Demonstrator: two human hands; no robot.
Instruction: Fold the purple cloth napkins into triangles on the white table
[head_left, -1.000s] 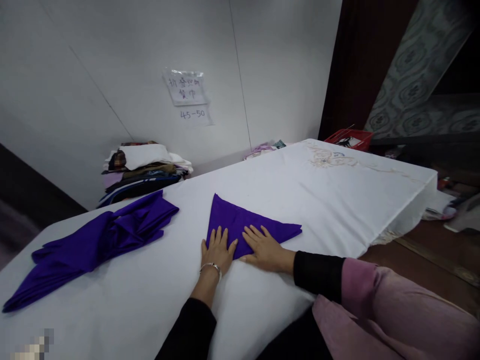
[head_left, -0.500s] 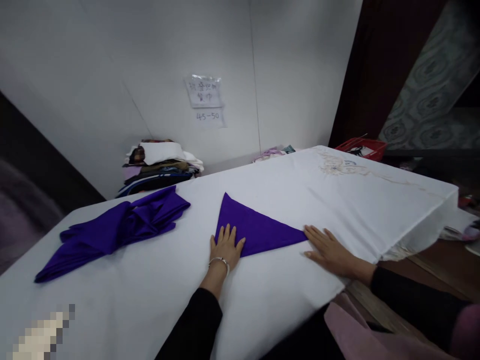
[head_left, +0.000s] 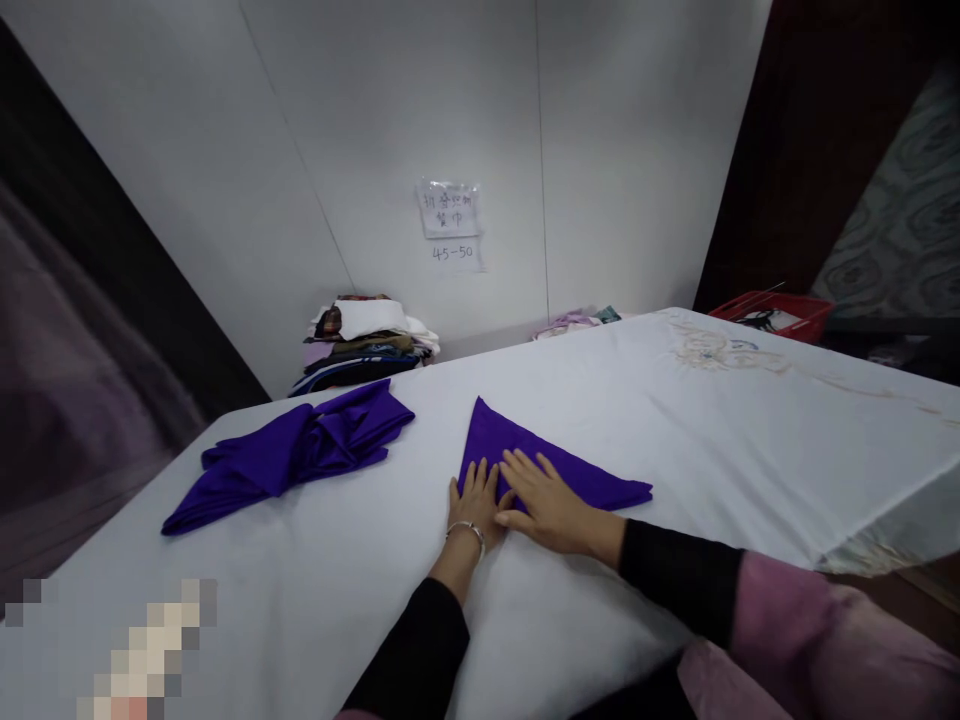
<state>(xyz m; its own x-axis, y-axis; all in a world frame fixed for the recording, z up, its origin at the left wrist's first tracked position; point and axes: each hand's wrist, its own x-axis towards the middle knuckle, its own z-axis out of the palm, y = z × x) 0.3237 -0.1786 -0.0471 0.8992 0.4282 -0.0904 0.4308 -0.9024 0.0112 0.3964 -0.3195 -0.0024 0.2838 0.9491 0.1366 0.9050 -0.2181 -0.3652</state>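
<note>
A purple cloth, folded into a triangle, lies flat on the white-covered table. My left hand, with a bracelet at the wrist, rests open on the cloth's lower left corner. Close beside it, my right hand lies palm down on the lower middle of the triangle, fingers stretched out. The two hands meet near the thumbs, and together they cover the lower left edge of the fold. The cloth's far tip and its right tip are both in sight.
More purple cloth lies loosely bunched at the left on the white tablecloth. Behind the table's far edge are a pile of folded clothes and a red basket. A paper sign hangs on the wall.
My right hand has slid left from the triangle's right tip to beside my left hand. The left hand stays at its corner. The whole view has shifted.
</note>
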